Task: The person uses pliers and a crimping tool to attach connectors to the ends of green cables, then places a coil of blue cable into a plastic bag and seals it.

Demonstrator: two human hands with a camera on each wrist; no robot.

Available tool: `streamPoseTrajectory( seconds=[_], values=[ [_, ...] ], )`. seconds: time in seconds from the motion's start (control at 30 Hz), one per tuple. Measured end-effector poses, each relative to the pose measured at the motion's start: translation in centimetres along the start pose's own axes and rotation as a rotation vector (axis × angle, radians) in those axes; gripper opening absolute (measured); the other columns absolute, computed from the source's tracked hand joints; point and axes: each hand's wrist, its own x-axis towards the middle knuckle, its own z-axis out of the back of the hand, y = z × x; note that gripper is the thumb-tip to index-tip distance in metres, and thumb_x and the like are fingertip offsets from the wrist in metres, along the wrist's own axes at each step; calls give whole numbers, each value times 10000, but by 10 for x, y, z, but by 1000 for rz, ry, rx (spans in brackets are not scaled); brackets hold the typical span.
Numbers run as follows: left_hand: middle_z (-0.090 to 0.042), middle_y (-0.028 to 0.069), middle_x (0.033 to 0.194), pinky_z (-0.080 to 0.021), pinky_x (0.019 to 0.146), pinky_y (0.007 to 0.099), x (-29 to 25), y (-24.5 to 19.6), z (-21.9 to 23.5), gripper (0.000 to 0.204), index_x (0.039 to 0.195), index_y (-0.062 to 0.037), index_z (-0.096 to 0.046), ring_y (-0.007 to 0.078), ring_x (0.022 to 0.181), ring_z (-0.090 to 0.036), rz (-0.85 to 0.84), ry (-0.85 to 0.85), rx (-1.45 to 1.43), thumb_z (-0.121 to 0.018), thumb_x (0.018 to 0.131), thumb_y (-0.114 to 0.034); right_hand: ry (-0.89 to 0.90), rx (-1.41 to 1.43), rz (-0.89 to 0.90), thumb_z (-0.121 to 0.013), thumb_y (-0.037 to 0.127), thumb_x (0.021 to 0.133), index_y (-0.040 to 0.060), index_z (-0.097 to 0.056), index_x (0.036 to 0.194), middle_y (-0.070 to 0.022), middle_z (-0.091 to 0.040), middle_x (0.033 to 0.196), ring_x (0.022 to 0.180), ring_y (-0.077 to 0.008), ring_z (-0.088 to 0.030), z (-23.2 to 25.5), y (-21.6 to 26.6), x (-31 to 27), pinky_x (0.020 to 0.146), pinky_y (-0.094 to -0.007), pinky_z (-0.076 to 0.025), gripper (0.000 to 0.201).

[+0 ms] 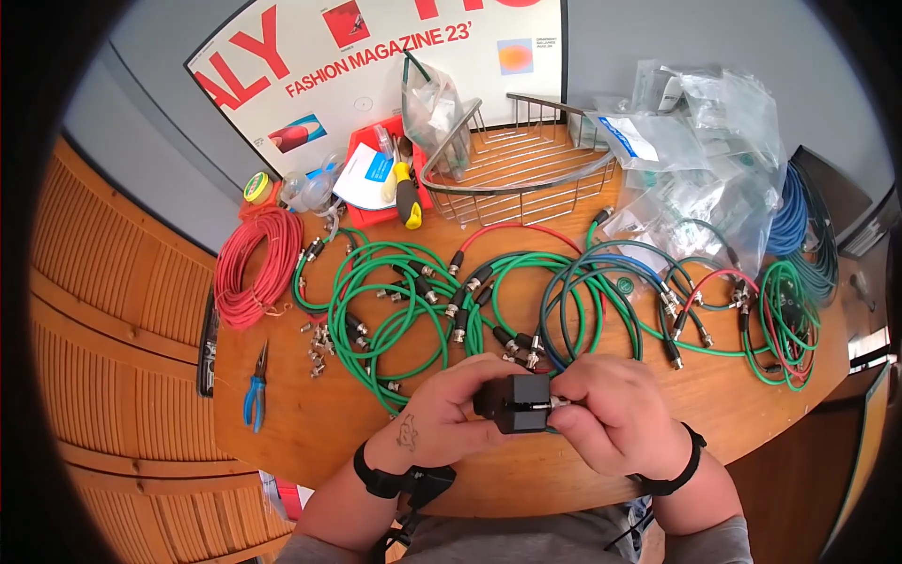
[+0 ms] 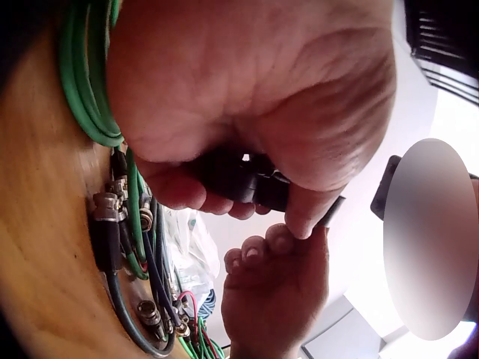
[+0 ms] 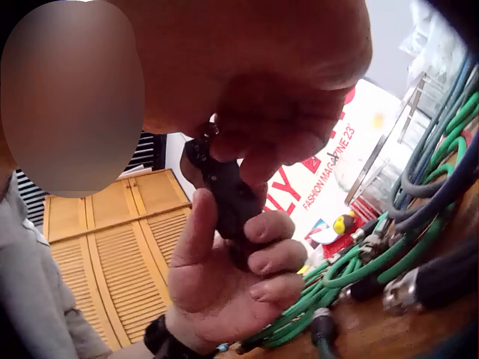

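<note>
Above the front of the table, my left hand point(image 1: 437, 409) grips a black blocky hand tool point(image 1: 514, 404) with a slotted end. Several small screws show on the side of the tool point(image 3: 224, 187) in the right wrist view, and its lower part is hidden in the left palm. My right hand point(image 1: 620, 414) pinches a small silvery metal piece point(image 1: 560, 402) right at the tool's slot. That piece is mostly covered by the right fingers, and I cannot tell its exact kind. Behind both hands lie coiled green cables point(image 1: 395, 282) with metal BNC connectors on black boots.
Blue-handled pliers point(image 1: 255, 399) and loose connectors point(image 1: 320, 350) lie left of the hands. Further back are a red cable coil point(image 1: 258, 268), a red bin point(image 1: 371, 211) with a yellow-black screwdriver point(image 1: 406, 197), a wire basket point(image 1: 521, 188), and clear plastic bags point(image 1: 705, 141). Blue cable coils point(image 1: 799, 216) stand far right.
</note>
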Motion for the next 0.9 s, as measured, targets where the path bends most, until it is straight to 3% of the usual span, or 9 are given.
streamPoseTrajectory(
  seconds=[0.03,0.13,0.17,0.23,0.47,0.53,0.67,0.73,0.9],
  values=[
    [-519,45,1075,-459,842,261,0,0,0,499,1227,-16,-537,111,983,-548,-20,9,52,-774,789,-21,80,93,-101,-716,114,830,20,-641,916,-94,-624,759,683,-278,-638,0,0,-1,599,-341,-498,147],
    [-520,44,1074,-453,828,260,0,3,-3,485,1220,-23,-546,116,963,-547,-31,-16,-11,-770,790,-15,96,216,-181,-683,99,855,19,-623,891,-98,-601,744,661,-280,-618,-2,-3,-3,588,-335,-485,107],
    [-520,44,1074,-453,828,260,-1,5,-2,485,1220,-23,-546,116,963,-547,-33,-19,-12,-770,790,-15,99,214,-179,-683,99,855,19,-623,891,-98,-601,744,661,-280,-618,-4,-4,-2,588,-335,-485,107],
    [-561,47,1035,-446,827,295,-1,10,1,504,1237,-61,-578,161,956,-562,-55,-29,35,-776,808,-234,-64,340,-75,-677,107,862,24,-616,885,-95,-597,759,642,-276,-599,-9,-4,1,569,-339,-469,105],
    [-555,48,1033,-444,825,302,0,5,-2,470,1213,-70,-601,179,936,-559,-71,-33,87,-774,786,-165,14,245,-12,-676,111,861,24,-611,880,-88,-588,754,625,-277,-586,-5,-8,-2,547,-347,-453,110],
    [-553,49,1037,-445,832,306,0,3,-3,470,1217,-69,-598,184,947,-556,-63,-8,110,-768,783,-125,139,215,-69,-683,116,856,27,-605,872,-87,-582,743,616,-272,-583,-3,-10,-5,539,-345,-449,120],
    [-553,51,1047,-443,844,310,1,6,-2,466,1220,-68,-597,188,964,-553,-103,5,128,-761,784,-99,139,253,-85,-668,130,868,28,-599,850,-93,-567,721,606,-283,-575,-3,-9,-4,528,-353,-442,125],
    [-557,57,1048,-441,853,311,0,7,-2,463,1222,-69,-596,195,974,-553,-115,-8,83,-755,788,-98,4,344,-41,-642,145,888,34,-596,828,-102,-562,714,611,-300,-573,-5,-3,2,523,-363,-435,135],
    [-568,59,1045,-443,857,315,0,5,-4,461,1215,-75,-600,205,975,-558,-112,-12,74,-759,783,-95,60,275,-9,-639,159,888,38,-600,824,-115,-569,722,618,-298,-576,-4,-6,-1,531,-365,-438,142]
  ],
)
